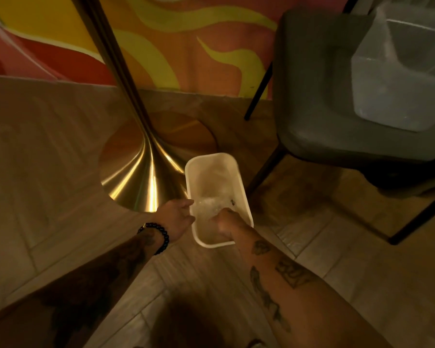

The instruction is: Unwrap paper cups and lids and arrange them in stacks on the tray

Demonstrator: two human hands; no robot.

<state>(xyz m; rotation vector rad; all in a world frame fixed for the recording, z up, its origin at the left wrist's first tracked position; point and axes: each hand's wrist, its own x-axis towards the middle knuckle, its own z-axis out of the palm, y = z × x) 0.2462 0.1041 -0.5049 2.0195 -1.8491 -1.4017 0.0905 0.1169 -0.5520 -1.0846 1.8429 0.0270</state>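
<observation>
No cups, lids or tray in view, so stacking progress can't be judged from here. What shows: a white bin (219,197) on the wood floor (48,151), just right of the brass table base (141,172), with a dark chair (337,96) far right carrying a clear plastic tub (397,76).

Clear crumpled wrapper (211,205) sits inside the bin at its near end. My read: this is the waste step, wrapper from at least one pack being dumped. Unwrapping of that pack is likely done; arranging on the tray is unconfirmed and may all be left.

Hands:
- left hand (177,219) at the bin's near left rim, fingers loosely curled, thumb and fingertips touching or just beside the rim. Can't tell if it pinches the rim or the wrapper edge. Bead bracelet (158,234) on that wrist.
- right hand (226,222) reaches down inside the bin at the near right, closed like a fist against the wrapper. Looks like pushing it down or gripping it; blur stops me saying which.

Wrapper lies between the two hands, touching the right one, just right of the left one.
</observation>
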